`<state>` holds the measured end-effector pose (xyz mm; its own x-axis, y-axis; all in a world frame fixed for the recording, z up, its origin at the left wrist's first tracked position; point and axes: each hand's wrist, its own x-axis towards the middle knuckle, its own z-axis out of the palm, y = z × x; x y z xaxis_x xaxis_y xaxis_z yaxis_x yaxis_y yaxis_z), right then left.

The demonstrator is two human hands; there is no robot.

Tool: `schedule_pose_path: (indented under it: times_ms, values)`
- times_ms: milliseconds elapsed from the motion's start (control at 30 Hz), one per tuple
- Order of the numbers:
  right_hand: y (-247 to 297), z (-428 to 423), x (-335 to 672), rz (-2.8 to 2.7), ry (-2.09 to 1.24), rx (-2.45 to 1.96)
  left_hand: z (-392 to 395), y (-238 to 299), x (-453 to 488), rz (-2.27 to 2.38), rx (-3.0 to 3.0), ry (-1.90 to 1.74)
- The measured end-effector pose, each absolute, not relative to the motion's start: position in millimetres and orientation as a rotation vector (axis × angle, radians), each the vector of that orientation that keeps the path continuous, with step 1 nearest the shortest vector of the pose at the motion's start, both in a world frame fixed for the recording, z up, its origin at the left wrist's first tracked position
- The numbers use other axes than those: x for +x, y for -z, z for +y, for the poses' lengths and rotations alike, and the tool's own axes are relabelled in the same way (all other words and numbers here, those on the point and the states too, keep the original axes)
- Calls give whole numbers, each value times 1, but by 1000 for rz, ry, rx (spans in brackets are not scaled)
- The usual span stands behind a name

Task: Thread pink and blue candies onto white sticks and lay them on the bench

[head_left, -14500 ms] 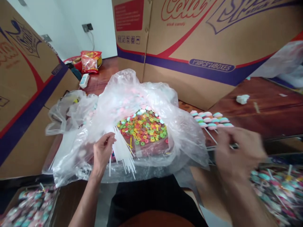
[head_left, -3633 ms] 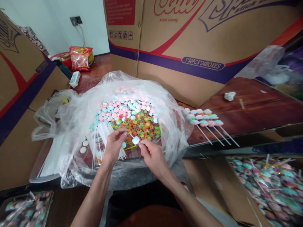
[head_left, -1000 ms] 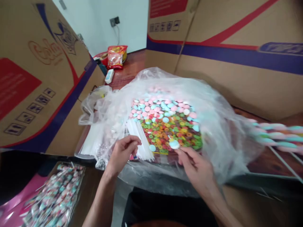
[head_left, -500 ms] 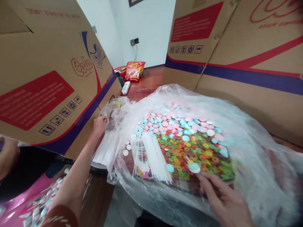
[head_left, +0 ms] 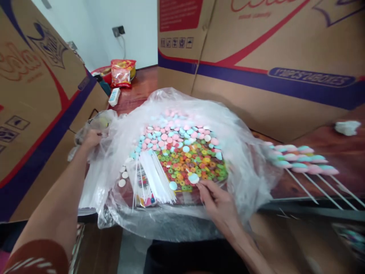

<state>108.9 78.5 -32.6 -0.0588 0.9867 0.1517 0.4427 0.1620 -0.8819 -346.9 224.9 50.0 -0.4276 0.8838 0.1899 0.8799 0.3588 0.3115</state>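
A large clear plastic bag (head_left: 251,167) lies open over a tray of pink and blue candy discs (head_left: 171,133), coloured candy rings (head_left: 196,163) and a bundle of white sticks (head_left: 155,177). My right hand (head_left: 218,201) rests at the tray's near edge, its fingers pinched on a thin stick that carries a pale candy disc (head_left: 194,178). My left hand (head_left: 92,137) reaches out to a smaller clear bag (head_left: 99,121) at the far left, where the plastic hides its fingers. Finished sticks of stacked pink and blue discs (head_left: 299,158) lie on the table to the right.
Big printed cardboard boxes stand at the left (head_left: 34,114) and behind (head_left: 270,57). A red snack bag (head_left: 121,72) and a white device (head_left: 114,97) lie on the wooden table at the back. A crumpled white wad (head_left: 346,127) sits at the far right.
My left hand let go of the white sticks and stretched out left to the small bag. My right hand has kept the stick with the pale disc at the tray's near edge.
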Motion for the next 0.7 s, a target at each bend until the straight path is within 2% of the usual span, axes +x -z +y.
schedule_pose_path:
  times_ms: [267,333,400,467,533,700]
  values:
    - [30,76,111,-1585,-937,-1382,199,-76,-300,2739,1751,-380]
    - [27,76,112,-1586,-956,-1392,183,-85,-272,2713,1888,-588]
    - [23,76,113,-1605,-962,-1393,162,-85,-231,2470,1988,-903]
    - [18,75,115,-1629,-958,-1388,138,-74,-181,2047,2041,-1021]
    - [14,74,116,-1650,-950,-1386,117,-53,-131,1726,2023,-939]
    - [11,72,120,-1684,-928,-1385,92,-1,-63,1758,2114,-686]
